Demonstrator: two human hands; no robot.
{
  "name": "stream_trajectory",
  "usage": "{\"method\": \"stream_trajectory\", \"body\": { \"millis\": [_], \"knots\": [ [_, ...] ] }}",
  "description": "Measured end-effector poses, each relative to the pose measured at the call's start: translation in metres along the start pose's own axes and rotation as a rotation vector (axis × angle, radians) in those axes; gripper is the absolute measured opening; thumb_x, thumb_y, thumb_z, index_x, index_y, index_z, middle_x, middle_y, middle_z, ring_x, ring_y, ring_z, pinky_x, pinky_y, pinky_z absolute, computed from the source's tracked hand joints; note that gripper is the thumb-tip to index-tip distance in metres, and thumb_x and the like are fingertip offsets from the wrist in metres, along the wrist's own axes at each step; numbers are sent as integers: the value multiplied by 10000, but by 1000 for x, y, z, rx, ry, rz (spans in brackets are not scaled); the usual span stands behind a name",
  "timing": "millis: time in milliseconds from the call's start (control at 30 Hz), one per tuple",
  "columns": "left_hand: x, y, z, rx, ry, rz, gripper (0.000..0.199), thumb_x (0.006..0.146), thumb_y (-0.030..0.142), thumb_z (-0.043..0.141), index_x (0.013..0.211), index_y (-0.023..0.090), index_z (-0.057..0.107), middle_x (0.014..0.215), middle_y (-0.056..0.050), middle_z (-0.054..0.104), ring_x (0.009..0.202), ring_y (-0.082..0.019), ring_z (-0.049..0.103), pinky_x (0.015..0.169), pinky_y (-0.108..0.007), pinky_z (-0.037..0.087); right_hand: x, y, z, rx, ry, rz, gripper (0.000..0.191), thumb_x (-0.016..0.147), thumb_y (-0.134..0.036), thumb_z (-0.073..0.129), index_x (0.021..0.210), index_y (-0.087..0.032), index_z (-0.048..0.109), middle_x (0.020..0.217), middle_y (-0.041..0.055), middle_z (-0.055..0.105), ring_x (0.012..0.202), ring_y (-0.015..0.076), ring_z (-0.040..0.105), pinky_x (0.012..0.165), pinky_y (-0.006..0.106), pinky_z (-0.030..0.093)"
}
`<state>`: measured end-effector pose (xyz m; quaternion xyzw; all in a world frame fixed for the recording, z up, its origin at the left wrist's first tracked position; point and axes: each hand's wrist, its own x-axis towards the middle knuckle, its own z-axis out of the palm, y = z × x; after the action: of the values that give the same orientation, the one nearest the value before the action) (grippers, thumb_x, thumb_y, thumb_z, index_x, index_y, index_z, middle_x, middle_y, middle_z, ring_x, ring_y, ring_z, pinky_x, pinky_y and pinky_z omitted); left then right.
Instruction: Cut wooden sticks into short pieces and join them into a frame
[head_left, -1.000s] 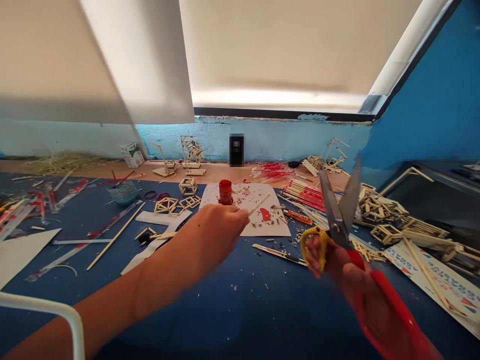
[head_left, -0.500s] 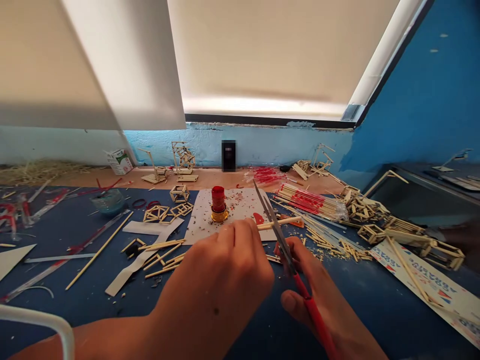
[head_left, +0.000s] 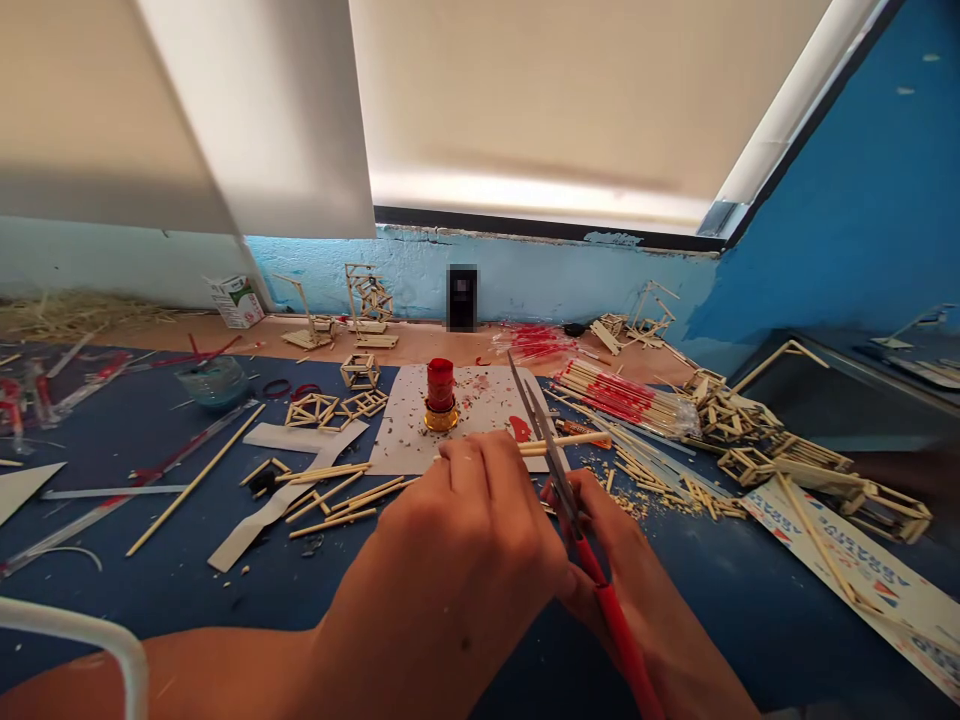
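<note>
My left hand (head_left: 469, 530) is closed round thin wooden sticks (head_left: 571, 440), whose ends stick out to the right from its fingers. My right hand (head_left: 619, 570) grips red-handled scissors (head_left: 600, 575). Their long metal blades point up and away, crossing the sticks just right of my left hand. The fingertips of my left hand are hidden behind its knuckles. Beyond it stands a red candle (head_left: 441, 385) in a gold holder on a white sheet (head_left: 397, 430) strewn with dark specks.
Loose cut sticks (head_left: 364, 497) and paper strips (head_left: 255, 525) lie left of my hands. Bundled red-and-white packed sticks (head_left: 626, 395), small stick frames (head_left: 750, 465) and a printed board (head_left: 862, 570) are on the right. A glass bowl (head_left: 214, 382) stands back left.
My hands have come closer together, the left shifting slightly right. The scissor blades look a little closer together around the sticks. The view has tilted slightly.
</note>
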<state>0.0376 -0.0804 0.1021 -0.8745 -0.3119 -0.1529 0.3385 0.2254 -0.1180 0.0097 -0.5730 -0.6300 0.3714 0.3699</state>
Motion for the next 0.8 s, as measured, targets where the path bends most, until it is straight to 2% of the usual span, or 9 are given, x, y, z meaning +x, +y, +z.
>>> {"method": "stream_trajectory", "body": {
  "millis": [100, 233, 367, 467, 533, 600, 700, 800],
  "knots": [
    [0, 2, 1, -5, 2, -5, 203, 674, 1, 521, 655, 143, 664, 613, -96, 612, 521, -254, 609, 354, -316, 451, 3, 1, 2, 9, 31, -29, 525, 855, -600, 674, 1201, -220, 567, 983, 45, 666, 827, 230, 590, 696, 302, 492],
    [1, 2, 0, 23, 27, 0, 266, 727, -37, 472, 694, 114, 689, 643, -108, 628, 547, -255, 617, 390, -328, 472, 7, 0, 7, 28, 35, -49, 360, 881, -537, 659, 1005, -214, 558, 804, -15, 588, 673, 160, 480, 591, 256, 416],
    [2, -5, 1, 31, 160, 51, 319, 844, -36, 424, 855, 82, 720, 755, -105, 671, 664, -262, 658, 550, -375, 573, 8, -5, 8, 33, 119, -65, 211, 955, -421, 549, 943, -211, 529, 780, -24, 531, 622, 134, 410, 556, 254, 378],
    [5, -10, 4, -21, 206, 76, 299, 912, -3, 395, 911, 104, 674, 778, -72, 650, 670, -236, 643, 582, -363, 564, 4, -8, 6, -43, 168, -79, 147, 941, -362, 531, 914, -218, 533, 775, -8, 525, 649, 156, 436, 554, 266, 381],
    [8, -12, 7, -86, 207, 69, 297, 927, -5, 362, 900, 132, 624, 754, -46, 617, 601, -203, 602, 515, -327, 506, -1, -7, 5, -71, 214, -108, 149, 957, -365, 511, 949, -224, 555, 822, 11, 560, 696, 177, 488, 593, 278, 426],
    [10, -14, 11, -182, 203, 54, 296, 943, 5, 328, 903, 150, 582, 750, -32, 599, 567, -183, 580, 471, -307, 452, -7, -1, 6, -48, 244, -127, 194, 985, -396, 500, 1061, -237, 583, 913, 35, 611, 781, 208, 560, 672, 305, 496],
    [12, -17, 16, -287, 218, 80, 304, 969, 21, 286, 1005, 136, 566, 763, -17, 613, 551, -161, 574, 457, -291, 431, -16, 7, 9, 30, 256, -84, 382, 962, -495, 573, 1271, -269, 565, 1114, 80, 663, 967, 278, 627, 811, 371, 567],
    [13, -22, 16, -293, 270, 141, 301, 997, 34, 293, 1094, 110, 567, 765, -4, 636, 581, -146, 600, 470, -280, 443, -22, 8, 10, 60, 273, -34, 516, 933, -555, 614, 1363, -279, 545, 1220, 96, 665, 1047, 312, 644, 862, 406, 588]
  ]
}}
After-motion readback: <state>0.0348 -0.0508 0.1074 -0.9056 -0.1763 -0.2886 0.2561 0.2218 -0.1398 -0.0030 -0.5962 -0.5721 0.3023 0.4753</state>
